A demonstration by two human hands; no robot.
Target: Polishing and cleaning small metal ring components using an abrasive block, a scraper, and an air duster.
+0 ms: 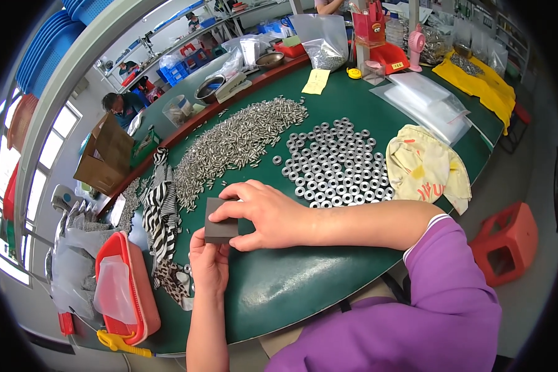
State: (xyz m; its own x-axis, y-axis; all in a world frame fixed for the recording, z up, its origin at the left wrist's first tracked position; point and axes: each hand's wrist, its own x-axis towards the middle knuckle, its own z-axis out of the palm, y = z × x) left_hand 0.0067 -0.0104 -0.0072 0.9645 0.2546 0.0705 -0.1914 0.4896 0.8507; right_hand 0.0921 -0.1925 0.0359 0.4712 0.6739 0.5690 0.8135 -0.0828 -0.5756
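A dark grey rectangular block is held between my two hands above the green table. My left hand grips it from below, thumb and fingers against its lower end. Curled over its top and right side are the fingers of my right hand. Just beyond my hands spreads a big heap of small shiny metal pins. To the right of that heap, many round metal rings with centre holes lie flat in a loose group. Whether anything is under the block is hidden.
Left of my hands lie a striped cloth and a red plastic basket. A stained pale yellow cloth and clear plastic bags lie at the right. A red stool stands beside the table. Another person sits at the far left.
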